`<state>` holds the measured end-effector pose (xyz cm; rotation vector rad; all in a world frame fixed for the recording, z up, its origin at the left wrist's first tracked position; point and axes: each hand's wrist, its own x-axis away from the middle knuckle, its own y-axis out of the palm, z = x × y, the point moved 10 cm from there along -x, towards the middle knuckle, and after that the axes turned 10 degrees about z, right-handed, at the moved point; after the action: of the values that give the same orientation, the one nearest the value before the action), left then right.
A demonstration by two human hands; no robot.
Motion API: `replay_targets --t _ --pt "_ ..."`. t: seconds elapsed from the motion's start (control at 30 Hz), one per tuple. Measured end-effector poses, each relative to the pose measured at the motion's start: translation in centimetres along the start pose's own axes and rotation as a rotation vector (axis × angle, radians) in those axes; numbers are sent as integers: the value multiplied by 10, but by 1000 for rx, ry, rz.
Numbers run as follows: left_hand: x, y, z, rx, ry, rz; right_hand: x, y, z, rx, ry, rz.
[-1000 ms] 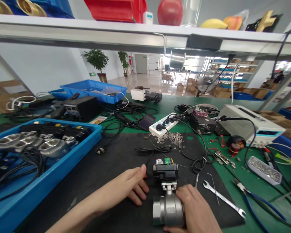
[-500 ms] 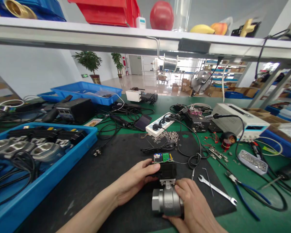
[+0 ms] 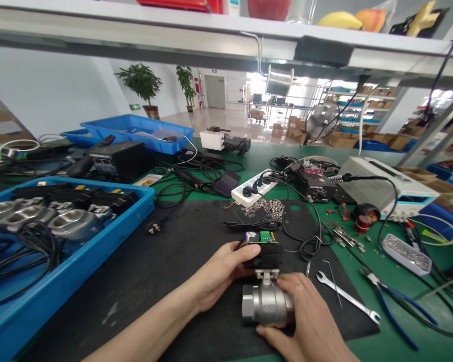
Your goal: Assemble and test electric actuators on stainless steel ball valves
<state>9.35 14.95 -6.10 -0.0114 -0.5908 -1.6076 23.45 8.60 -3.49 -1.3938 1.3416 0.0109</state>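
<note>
My left hand (image 3: 230, 271) grips the side of a black electric actuator (image 3: 266, 257), thumb on the near face. Its top is open, showing a green circuit board (image 3: 265, 236) and small coloured parts. Directly below stands a steel ball valve (image 3: 266, 303) with a hex end facing left and a mounting bracket (image 3: 267, 274) on top. My right hand (image 3: 302, 317) is wrapped round the valve's right end, thumb underneath. Whether the actuator is fastened to the bracket, I cannot tell. Right of my hand lie a combination wrench (image 3: 349, 297) and a hex key (image 3: 334, 284).
A blue tray (image 3: 109, 246) of similar valve assemblies stands left on the black mat (image 3: 166, 276). Behind are scattered washers (image 3: 275, 208), a power strip (image 3: 253, 190) and tangled cables. Pliers (image 3: 390, 301), a screw dish (image 3: 406, 254) and a bench instrument (image 3: 388, 183) are right. A shelf (image 3: 219, 37) crosses overhead.
The camera has tilted down a little and turned slightly left, so the scene sits higher and further right. Both hands keep their holds on the actuator and valve.
</note>
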Motion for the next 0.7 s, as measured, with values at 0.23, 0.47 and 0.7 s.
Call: replay_targets --t 0.23,0.47,0.7 --pt "-2 0 -1 56 -12 -64 4 6 3 -3 -21 -7" --pt "-2 -2 -5 53 -27 -43 5 4 2 2 -4 2" --pt "-3 -3 -8 29 -32 -43 8 7 4 -18 15 -29"
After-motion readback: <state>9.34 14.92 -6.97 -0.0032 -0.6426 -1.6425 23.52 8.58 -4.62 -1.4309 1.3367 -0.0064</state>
